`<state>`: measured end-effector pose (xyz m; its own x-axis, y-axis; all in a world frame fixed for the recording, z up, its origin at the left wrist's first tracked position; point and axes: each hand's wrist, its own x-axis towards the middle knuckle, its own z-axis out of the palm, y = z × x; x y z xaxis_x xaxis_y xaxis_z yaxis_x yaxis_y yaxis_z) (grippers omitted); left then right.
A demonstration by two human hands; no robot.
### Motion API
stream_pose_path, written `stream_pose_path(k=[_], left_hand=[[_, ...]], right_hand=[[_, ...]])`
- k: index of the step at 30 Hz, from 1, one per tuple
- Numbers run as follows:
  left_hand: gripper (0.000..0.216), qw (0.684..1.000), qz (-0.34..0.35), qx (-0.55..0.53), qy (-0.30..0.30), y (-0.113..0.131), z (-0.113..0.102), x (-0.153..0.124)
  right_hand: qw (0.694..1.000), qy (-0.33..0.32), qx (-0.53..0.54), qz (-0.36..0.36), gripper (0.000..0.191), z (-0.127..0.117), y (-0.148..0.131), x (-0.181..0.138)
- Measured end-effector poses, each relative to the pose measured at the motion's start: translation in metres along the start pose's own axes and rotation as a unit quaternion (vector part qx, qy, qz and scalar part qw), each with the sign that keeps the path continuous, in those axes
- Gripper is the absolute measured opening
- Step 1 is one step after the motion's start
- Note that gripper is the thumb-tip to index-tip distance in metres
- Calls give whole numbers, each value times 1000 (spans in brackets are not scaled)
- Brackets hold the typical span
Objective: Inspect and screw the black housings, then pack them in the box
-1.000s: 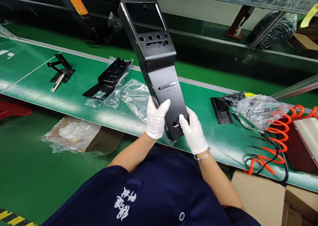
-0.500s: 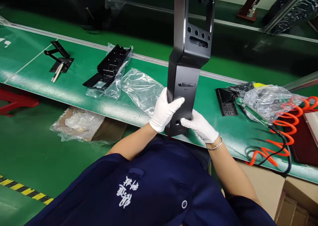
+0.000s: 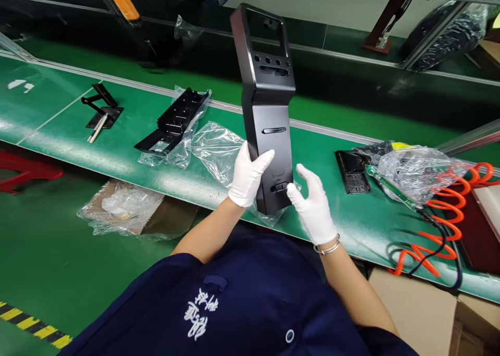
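Observation:
A long black plastic housing, bent in the middle, has a rectangular window at its top, a row of round holes below that and slots further down. Gloved in white, my left hand grips its lower left edge, thumb across the front. My right hand, also gloved, is by the lower right edge with thumb and fingers apart; the thumb tip is at the housing's edge, and I cannot tell if it touches. Behind the housing lies a clear plastic bag on the green bench.
To the left, another black housing part lies on plastic wrap, beside a black hinged stand with a pen. At right are a small black part, a green screwdriver and an orange coiled hose. A cardboard box stands below.
The housing has moved down and left in view, its top tilting leftward. My right hand has loosened from its lower edge and spread its fingers. My left hand keeps its grip.

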<state>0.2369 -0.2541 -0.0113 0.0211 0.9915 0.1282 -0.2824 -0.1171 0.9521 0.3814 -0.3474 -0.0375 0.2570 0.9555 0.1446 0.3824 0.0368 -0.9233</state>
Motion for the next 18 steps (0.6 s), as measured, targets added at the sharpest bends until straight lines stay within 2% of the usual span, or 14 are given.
stream_pose_path(k=[1,3,6,8,10,12,14,16,18], left_hand=[[47,1000,8,2,9,1,-1,2],[46,1000,25,3,16,2,-3,4],[42,999,36,-7,25,3,-4,6],[42,999,31,-15,28,3,-4,6],[44,999,22,-19,24,4,-6,5],[45,1000,12,-16,8,5,-8,5],[47,1000,-4,-7,-25,7,-10,3],[46,998,-18,12,-64,9,-10,1],[45,995,-25,31,-89,9,-8,-2]], right_hand=[[997,36,-44,-45,62,0,-2,-2],[988,60,-91,-114,47,2,-4,-7],[985,51,-91,-138,42,8,-4,-11],[992,45,-58,-102,43,12,-2,-11],[999,36,10,-36,53,13,0,-9],[993,-22,105,41,73,11,1,-4],[971,-118,178,111,85,9,2,2],[948,-193,196,157,86,6,2,8],[940,-222,193,174,83,4,3,11]])
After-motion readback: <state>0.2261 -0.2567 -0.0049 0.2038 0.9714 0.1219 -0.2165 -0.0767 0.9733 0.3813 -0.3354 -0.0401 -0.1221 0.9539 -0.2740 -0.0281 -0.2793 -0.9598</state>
